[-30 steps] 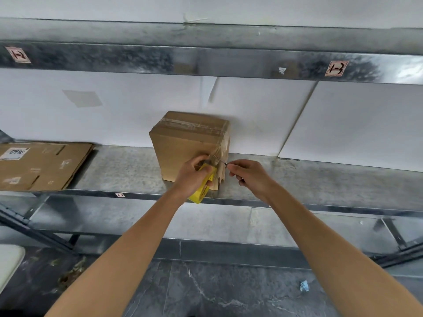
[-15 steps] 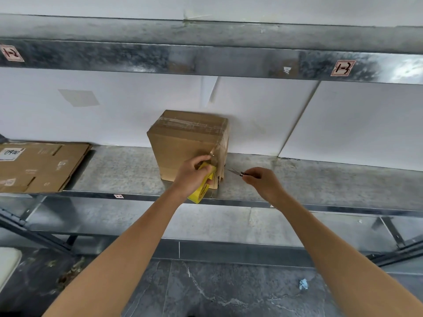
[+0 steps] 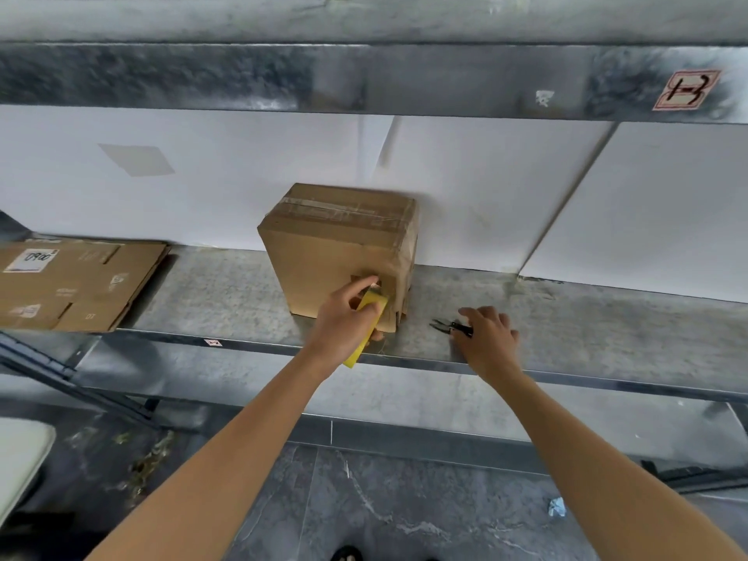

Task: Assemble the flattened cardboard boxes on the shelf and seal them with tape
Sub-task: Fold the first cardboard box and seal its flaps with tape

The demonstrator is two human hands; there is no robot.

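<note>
Below, a crumpled pale scrap lies on the dark floor. At the front edge of the shelf the left hand grips a yellow tape dispenser against the lower front corner of the taped box, hiding it; the right hand covers small black snips just right of the box, its grip impossible to tell. Flattened cardboard lies far left, its label blurred; the sticker on the upper beam reads "1-3".
</note>
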